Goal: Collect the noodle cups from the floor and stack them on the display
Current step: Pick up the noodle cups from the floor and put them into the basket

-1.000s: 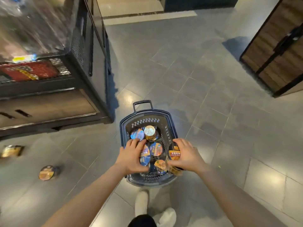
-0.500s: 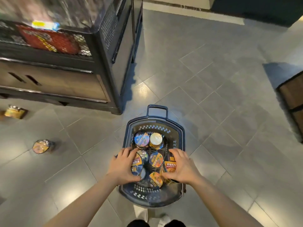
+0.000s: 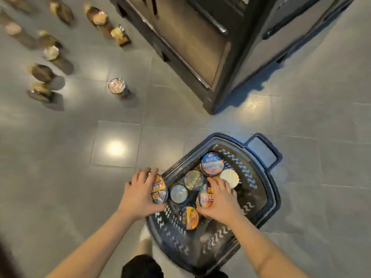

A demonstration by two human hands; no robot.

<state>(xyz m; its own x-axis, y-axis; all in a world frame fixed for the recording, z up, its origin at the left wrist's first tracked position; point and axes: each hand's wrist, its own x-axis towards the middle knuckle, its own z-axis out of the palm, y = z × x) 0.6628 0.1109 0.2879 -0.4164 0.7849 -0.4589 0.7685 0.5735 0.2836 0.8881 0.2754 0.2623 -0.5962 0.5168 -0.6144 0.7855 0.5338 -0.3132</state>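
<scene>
6 noodle cups sit in the basket (image 3: pixel 267 199) while my left hand (image 3: pixel 138 194) curls around 1 cup (image 3: pixel 159 190) at its 9 o'clock rim and my right hand (image 3: pixel 220 199) grips another (image 3: pixel 204 196) inside; roughly 10 cups (image 3: pixel 117 87) remain on the floor toward 11 o'clock, none visibly stacked.

The brown and yellow noodle cups scattered on the grey tiled floor (image 3: pixel 50 53) are smeared by motion blur, so their labels cannot be read. The dark wood-panelled display cabinet (image 3: pixel 200 41) is cut off by the top edge. The near rim of the dark blue plastic basket (image 3: pixel 267 199) is hidden behind the forearms
</scene>
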